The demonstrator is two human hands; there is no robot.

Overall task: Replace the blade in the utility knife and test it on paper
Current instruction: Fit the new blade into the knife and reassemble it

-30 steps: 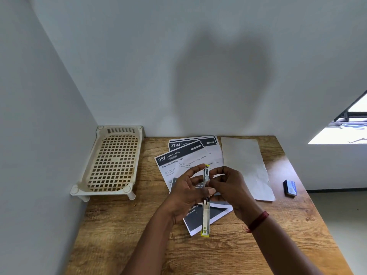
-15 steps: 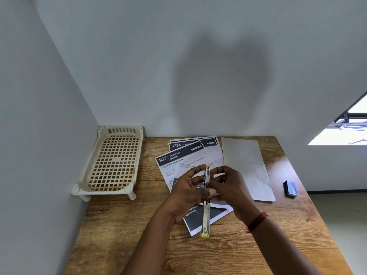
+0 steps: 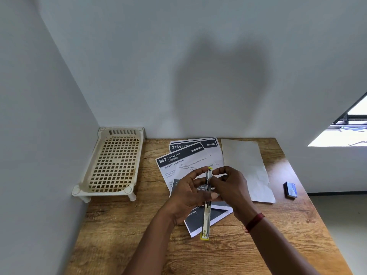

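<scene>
Grey walls meet in a corner behind a wooden worktop point(image 3: 111, 235), and a dark shadow of the person falls on the back wall. At the far left of the worktop, pushed into the corner, stands a cream plastic rack point(image 3: 114, 163) with a grid of holes. In the middle lie some printed sheets point(image 3: 178, 157) fanned over each other, and just to their right lies a plain sheet of paper point(image 3: 246, 167), likely the one for the cutting test. Well apart, near the right edge, sits a small blue box point(image 3: 290, 189), which may hold spare blades. Both hands are raised over the printed sheets. The left hand point(image 3: 186, 197) has its grip closed on the middle of the utility knife point(image 3: 207, 211), with the thumb across the front. The right hand point(image 3: 231, 187) pinches the knife's upper part from the other side, so both hands touch it. The knife's long line runs almost straight away from the person: one yellow end point(image 3: 204, 237) points back at the body and hangs free below the hands, and the other yellow tip point(image 3: 210, 168) points toward the wall. The right fingers sit nearer the far tip, so they look best placed to work the slider or blade along that line. Whether a blade is in the knife cannot be told.
</scene>
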